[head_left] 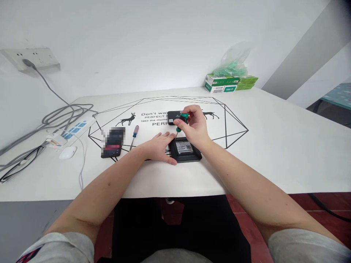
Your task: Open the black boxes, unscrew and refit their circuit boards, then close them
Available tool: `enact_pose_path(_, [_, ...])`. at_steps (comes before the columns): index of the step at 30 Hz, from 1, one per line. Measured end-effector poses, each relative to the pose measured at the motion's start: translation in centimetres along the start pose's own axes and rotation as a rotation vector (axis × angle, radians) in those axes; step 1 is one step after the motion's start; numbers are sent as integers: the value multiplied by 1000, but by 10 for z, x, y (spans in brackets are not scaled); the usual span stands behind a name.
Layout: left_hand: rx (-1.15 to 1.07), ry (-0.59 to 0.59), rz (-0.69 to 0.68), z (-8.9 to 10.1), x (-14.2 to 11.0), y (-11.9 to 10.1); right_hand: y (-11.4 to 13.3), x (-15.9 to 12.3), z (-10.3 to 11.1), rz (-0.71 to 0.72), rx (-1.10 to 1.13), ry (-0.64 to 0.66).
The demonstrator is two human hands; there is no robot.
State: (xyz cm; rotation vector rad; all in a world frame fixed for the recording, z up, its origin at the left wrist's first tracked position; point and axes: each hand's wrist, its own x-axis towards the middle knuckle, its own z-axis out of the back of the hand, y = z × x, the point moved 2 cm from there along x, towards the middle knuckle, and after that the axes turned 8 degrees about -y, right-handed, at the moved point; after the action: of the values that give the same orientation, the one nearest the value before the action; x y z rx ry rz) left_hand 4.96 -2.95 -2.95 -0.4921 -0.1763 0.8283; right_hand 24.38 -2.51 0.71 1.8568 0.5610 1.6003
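A green-handled screwdriver (182,119) is held by my right hand (193,122), its fingers closed around the handle. The shaft points down and slightly left, with its tip at the far left corner of a flat black square device (192,157). That device lies on the table with a white printed label (184,147) facing up. Against its left edge rests my left hand (159,147), fingers and thumb spread, touching the casing. Just beyond, partly hidden by my right hand, is a smaller black box (173,117) with a small white code sticker.
Left of my hands lie a second screwdriver (134,136) and a phone (112,142). A power strip (79,128), cables (68,109) and a white earbud case (67,152) occupy the left side. Green-and-white boxes (222,82) under a plastic bag (233,64) stand at the back right.
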Motion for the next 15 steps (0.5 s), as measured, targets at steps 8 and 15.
enact_pose_path(8, [18, 9, 2, -2, 1, 3, -4, -2, -5, -61, 71, 112])
enact_pose_path(15, [16, 20, 24, -2, 1, 4, -9, -4, -9, -105, 89, 183])
